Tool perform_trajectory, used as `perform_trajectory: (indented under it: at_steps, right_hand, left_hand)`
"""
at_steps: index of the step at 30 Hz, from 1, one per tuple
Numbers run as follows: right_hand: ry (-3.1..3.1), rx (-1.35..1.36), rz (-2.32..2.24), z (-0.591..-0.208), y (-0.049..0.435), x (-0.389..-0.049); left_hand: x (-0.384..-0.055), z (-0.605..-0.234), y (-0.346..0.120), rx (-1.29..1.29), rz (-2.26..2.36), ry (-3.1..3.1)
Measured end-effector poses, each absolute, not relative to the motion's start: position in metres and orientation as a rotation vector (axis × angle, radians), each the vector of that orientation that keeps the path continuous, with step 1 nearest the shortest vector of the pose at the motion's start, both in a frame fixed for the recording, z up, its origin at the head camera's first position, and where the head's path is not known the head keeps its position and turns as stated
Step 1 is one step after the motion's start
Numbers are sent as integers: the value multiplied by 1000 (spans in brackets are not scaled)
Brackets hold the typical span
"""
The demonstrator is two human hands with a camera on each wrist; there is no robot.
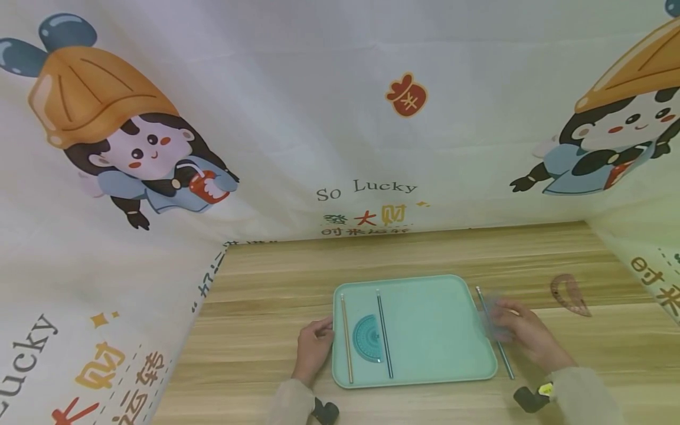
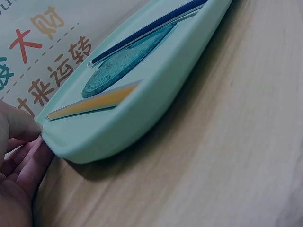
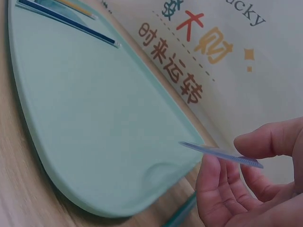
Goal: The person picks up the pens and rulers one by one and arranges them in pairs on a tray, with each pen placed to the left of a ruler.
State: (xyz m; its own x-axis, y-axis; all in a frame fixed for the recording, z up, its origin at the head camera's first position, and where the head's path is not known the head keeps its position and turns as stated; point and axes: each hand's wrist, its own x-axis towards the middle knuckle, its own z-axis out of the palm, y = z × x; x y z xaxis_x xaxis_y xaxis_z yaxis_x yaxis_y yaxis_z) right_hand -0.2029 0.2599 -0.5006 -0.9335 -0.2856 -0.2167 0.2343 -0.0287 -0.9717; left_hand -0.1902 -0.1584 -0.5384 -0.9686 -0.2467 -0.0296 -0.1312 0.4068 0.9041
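On the table lies a mint-green tray (image 1: pixel 430 330), its left rim gripped by my left hand (image 1: pixel 314 348) with the thumb at the edge and fingers beside and below. Inside the tray's left part are a yellow pencil (image 1: pixel 347 339), a teal half-round protractor (image 1: pixel 368 338) and a dark blue pencil (image 1: pixel 385 333). My right hand (image 1: pixel 523 333) pinches a thin, clear bluish protractor (image 3: pixel 222 154) between thumb and fingers, near the tray's right rim. It appears blurred in the head view and almost edge-on in the right wrist view. Below that hand, another dark pencil (image 1: pixel 504 360) lies outside the tray.
A pinkish clear protractor (image 1: pixel 569 295) rests on the wood-grain table (image 1: pixel 281 265) to the right. A printed white cloth (image 1: pixel 319 118) stands behind the table and along both sides. Black wrist-camera mounts (image 1: pixel 531 399) sit at both sleeves.
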Motion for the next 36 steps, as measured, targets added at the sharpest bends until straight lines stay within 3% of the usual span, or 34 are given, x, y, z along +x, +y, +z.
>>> perform_trajectory:
  at_steps: [20,36]
  right_hand:
    - [1943,113,-1940,-494,217,-189]
    - [1896,57,-1968,-495,185,-185]
  left_hand:
    - [-191,-540,-159,374,-1617,-2563]
    - [-191,-538,-158,378,-1615,-2563]
